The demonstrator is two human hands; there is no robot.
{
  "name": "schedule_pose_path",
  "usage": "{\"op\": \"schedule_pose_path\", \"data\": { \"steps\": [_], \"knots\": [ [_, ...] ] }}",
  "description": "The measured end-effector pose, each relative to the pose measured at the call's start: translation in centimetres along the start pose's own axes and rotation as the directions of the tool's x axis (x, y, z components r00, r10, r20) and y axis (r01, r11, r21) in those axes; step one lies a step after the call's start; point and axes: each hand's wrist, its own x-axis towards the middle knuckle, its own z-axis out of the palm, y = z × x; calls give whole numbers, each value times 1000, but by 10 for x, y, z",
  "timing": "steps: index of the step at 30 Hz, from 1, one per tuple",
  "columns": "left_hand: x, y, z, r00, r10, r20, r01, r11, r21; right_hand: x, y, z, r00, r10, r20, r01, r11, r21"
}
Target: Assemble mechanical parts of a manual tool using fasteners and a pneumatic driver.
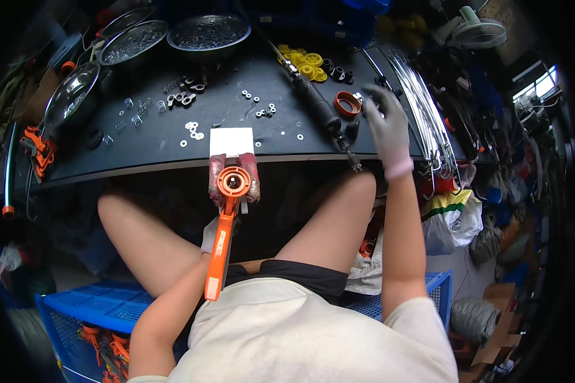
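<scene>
So, going by the head view (only angle here): there's one orange lever tool (222, 249) upright in the centre of the frame, its round head sitting between two red-wrapped pads (252, 179), right below one white block (231, 142). Left hand (209, 235) is mostly tucked behind the handle, so I can't tell if it's pinching anything. Right hand (390, 131), in a grey glove, is up at centre right, fingers curled and a bit blurry, just beside one orange-red ring (347, 113). Can't tell if they've got hold of anything.

My guess at the step: small parts are being gathered for the tool's round head. Next move probably calls for a neat fingertip pinch on the right, plus a steady tool on the left.

Headcount: one black power driver (314, 100) lying slantwise, upper middle; four metal bowls (209, 49), upper left; one fan (482, 30), upper right. Yellow wheels (305, 70) overlap, at least five I reckon. Springs (137, 120) and washers (199, 136) are scattered too messily to count exactly, sorry.
</scene>
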Motion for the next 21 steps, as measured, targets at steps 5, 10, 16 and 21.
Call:
{"op": "schedule_pose_path", "data": {
  "steps": [5, 10, 16, 21],
  "knots": [
    [-73, 71, 20, 935, 272, -229, -287, 957, -36, -135, -83, -14, 948, 64, 313, -186, 908, 376],
    [-85, 168, 43, 733, 663, -152, -589, 731, 346, -237, -96, 6, 837, 270, 476, -494, 748, 443],
    [-87, 268, 70, 275, 954, 122, -844, 178, 507, -257, -100, -12, 899, 134, 417, -281, 906, 315],
    [-122, 324, 100, 432, 891, 142, -831, 332, 447, -229, -136, -77, 863, -483, 150, 458, 872, 170]
  ]
}}
